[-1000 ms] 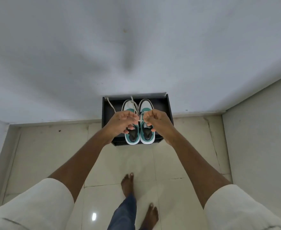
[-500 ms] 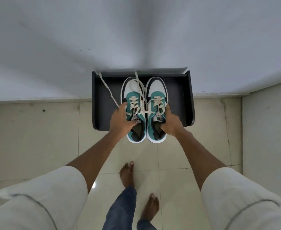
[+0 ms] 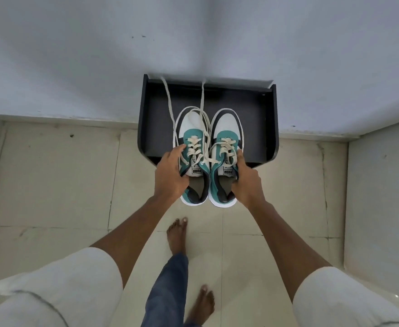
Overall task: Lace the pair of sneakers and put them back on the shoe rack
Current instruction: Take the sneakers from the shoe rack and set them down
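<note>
Two teal, white and black sneakers sit side by side, toes toward the wall, their heels past the front edge of the dark shoe rack (image 3: 255, 123). My left hand (image 3: 170, 178) grips the outer side of the left sneaker (image 3: 195, 128). My right hand (image 3: 245, 182) grips the outer side of the right sneaker (image 3: 226, 128). Cream laces (image 3: 170, 107) cross both tongues. Two long loose ends trail from the left sneaker up to the rack's back edge.
The rack stands against a pale wall (image 3: 193, 38), on a tiled floor (image 3: 52, 175). A second wall (image 3: 382, 197) closes in on the right. My bare feet (image 3: 177, 232) and a jeans leg are below the sneakers.
My hands left the laces and took the sneakers by their sides. The sneakers have come toward me, heels now off the rack's front edge. The view has moved closer.
</note>
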